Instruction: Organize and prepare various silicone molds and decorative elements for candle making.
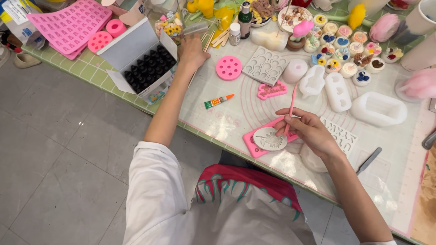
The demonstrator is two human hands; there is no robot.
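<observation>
The right hand (310, 130) is pinching a thin pink stick tool (291, 105) between thumb and fingertips, so the fingers (290, 119) are closing around its lower part while the upper end is rising free above the knuckles, leaning slightly to the right. The tool's lower tip is pointing down at a pale round piece (269, 139) that is lying on a flat pink mould (250, 143), just left of and below the fingertips; whether the tip is actually touching the piece cannot be told. The mould itself is resting on the translucent work mat (227, 119) near the table's front edge. The left hand (192, 51) is reaching far across to the back of the table, its fingers curling beside a clear jar of small flowers (167, 22) and a bundle of wooden sticks (220, 38); the fingertips are hidden from this angle, so whether they are grasping anything cannot be told. Just left of that forearm, an open white box of small dark bottles (147, 68) is sitting on the green checked tablecloth (86, 68). A small tube with an orange cap (218, 100) is lying on the mat between the two arms, well apart from either hand.
</observation>
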